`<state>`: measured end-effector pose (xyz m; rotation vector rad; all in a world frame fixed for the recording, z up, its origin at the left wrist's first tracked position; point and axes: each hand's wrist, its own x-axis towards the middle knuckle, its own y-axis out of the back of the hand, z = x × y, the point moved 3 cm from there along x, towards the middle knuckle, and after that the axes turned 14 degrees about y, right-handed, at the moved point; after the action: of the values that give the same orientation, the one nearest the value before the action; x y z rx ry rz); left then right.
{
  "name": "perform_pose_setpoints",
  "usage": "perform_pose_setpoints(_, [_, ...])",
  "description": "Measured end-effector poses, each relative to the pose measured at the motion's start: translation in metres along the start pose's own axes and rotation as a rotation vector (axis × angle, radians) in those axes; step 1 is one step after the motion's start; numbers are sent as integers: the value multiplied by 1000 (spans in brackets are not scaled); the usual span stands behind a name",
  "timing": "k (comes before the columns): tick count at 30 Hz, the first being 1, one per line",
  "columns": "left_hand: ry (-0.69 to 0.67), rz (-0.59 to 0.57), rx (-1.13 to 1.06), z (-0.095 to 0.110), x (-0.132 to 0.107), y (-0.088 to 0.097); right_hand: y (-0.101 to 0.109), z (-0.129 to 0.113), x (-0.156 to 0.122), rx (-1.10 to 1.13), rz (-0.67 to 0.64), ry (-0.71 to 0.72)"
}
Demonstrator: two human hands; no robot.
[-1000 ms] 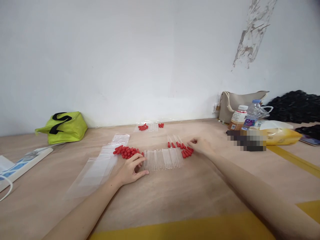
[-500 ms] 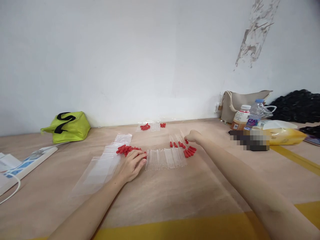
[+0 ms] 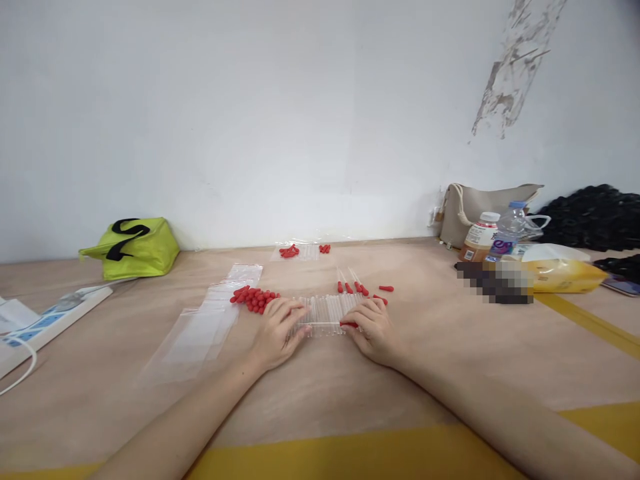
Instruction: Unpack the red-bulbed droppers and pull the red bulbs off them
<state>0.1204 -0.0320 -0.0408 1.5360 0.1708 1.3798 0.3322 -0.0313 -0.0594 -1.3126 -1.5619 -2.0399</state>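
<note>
My left hand (image 3: 281, 333) pinches the left end of a thin clear glass tube (image 3: 323, 325), held crosswise over a row of similar tubes (image 3: 327, 308). At its right end my right hand (image 3: 374, 331) grips a red rubber dropper bulb (image 3: 349, 325). Bulb and tube meet in one line; how far the tube sits inside is hidden by my fingers. Beside the left hand is a heap of red bulbs (image 3: 253, 300). Several droppers with red bulbs (image 3: 358, 287) lie behind the row. A loose bulb (image 3: 386, 289) rests to their right, another near my right knuckles.
Clear zip bags (image 3: 200, 333) lie on the left. A bag of tubes and bulbs (image 3: 309, 252) sits by the wall. A power strip (image 3: 55, 327) and green bag (image 3: 137, 250) are at left; bottles (image 3: 481, 237), a tissue pack (image 3: 563, 273) and a beige bag (image 3: 453, 223) at right.
My right hand has come back from the droppers toward me and left, and now grips a red bulb. My left hand has moved right from the heap's edge and holds a tube.
</note>
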Motion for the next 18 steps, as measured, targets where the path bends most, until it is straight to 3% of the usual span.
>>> perform_pose_setpoints(5, [-147, -17, 71, 15, -2, -10, -5, -9, 7, -2, -9, 87])
perform_pose_setpoints(18, [-161, 18, 116, 17, -7, -4, -3, -11, 7, -131, -60, 95])
